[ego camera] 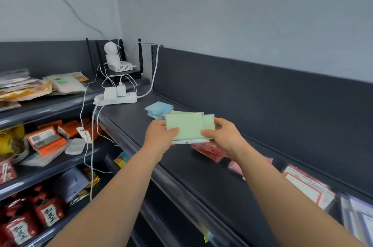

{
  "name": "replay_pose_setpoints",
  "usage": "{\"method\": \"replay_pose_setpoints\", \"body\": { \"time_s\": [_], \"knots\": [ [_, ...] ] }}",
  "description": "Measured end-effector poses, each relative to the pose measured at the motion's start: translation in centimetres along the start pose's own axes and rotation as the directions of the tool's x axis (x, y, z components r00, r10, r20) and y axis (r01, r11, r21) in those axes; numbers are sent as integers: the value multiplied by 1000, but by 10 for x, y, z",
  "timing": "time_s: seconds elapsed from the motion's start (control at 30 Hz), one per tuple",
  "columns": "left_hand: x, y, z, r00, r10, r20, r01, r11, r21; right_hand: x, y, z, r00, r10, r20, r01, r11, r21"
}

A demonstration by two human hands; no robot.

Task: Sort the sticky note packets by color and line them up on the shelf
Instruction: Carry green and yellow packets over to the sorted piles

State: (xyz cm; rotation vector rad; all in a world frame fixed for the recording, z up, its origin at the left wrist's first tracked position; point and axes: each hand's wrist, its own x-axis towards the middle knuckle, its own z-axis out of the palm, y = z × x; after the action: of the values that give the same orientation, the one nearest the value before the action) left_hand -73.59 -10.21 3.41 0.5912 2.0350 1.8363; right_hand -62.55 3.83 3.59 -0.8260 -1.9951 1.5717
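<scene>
Both hands, left (159,137) and right (224,135), each keep a curled grip on pale green plastic-wrapped sticky note packets (188,128) above the dark grey shelf (201,176); light blue packets (158,109) lie at eleven o'clock.

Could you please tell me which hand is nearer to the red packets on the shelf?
Right. The right hand holds the green packets directly over the red packets; the left hand grips the stack's other end, farther to their left.

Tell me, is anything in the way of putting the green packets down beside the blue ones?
Nothing visible does. The left hand and right hand hold the green packets just before the blue packets, above the shelf. The red packets lie nearer, under the right hand.
</scene>
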Motion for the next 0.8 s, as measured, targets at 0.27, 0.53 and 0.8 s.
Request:
{"method": "replay_pose_setpoints", "body": {
  "time_s": [0.27,0.53,0.8],
  "knots": [
    [98,-13,-4,998,70,4,-69,987,145,73,-3,31,991,-8,-137,-21,978,-208],
    [144,-27,-4,981,152,118,-187,901,391,96,-3,54,979,-4,-202,-87,894,-441],
    [153,-25,-7,973,124,193,-205,847,490,94,-1,60,962,-14,-271,-133,846,-516]
  ]
}}
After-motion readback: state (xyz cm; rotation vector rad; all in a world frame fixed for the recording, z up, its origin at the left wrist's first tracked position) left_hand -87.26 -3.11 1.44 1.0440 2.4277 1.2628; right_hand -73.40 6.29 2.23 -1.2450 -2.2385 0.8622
